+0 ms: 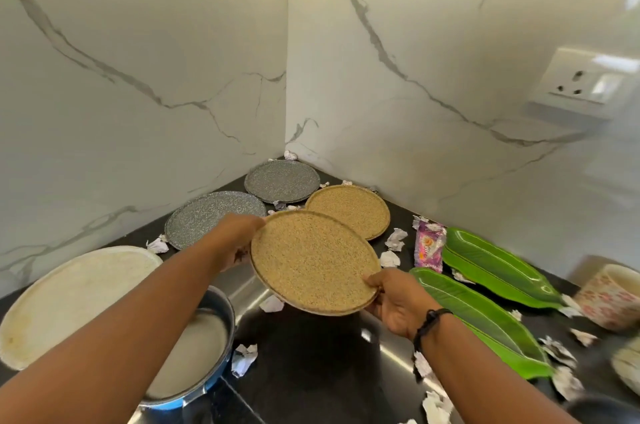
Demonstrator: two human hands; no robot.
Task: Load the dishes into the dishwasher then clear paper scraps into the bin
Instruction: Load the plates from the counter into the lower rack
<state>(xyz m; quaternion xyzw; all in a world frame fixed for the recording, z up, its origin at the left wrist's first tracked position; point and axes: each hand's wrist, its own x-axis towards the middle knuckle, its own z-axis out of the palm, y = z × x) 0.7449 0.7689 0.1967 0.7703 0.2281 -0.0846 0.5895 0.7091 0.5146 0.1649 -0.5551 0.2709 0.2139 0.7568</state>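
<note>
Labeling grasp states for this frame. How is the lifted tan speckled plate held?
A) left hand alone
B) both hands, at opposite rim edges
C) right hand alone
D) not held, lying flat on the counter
B: the left hand grips the far-left rim of the tan plate and the right hand grips its near-right rim; the plate is tilted, raised off the black counter.
</note>
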